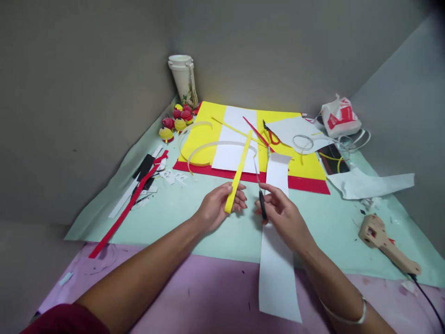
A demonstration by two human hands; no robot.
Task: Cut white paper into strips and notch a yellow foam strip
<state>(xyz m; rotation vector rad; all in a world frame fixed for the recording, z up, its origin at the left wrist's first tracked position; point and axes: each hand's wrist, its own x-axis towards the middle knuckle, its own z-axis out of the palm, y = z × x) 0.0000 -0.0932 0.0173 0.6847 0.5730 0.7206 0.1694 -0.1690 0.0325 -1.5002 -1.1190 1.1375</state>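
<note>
My left hand [222, 204] pinches a yellow corrugated strip [238, 174] near its lower end; the strip slants up and away to the right. In my right hand [281, 211] are small scissors with black handles [262, 204], their thin blades pointing up beside the strip without visibly touching it. Beneath my right hand lies a long white paper strip [278, 273], running toward me over the table edge. Beyond both hands, yellow sheets [201, 139] and a white sheet [236, 120] rest on a red sheet [308, 184], with loose curled strips on top.
Red and yellow rolled pieces [166, 134] sit by a white tumbler [182, 79] at the back left. A red strip [128, 208] and black scraps [145, 166] lie left. On the right are a glue gun [385, 243], a phone [333, 157] and a plastic bag [340, 116].
</note>
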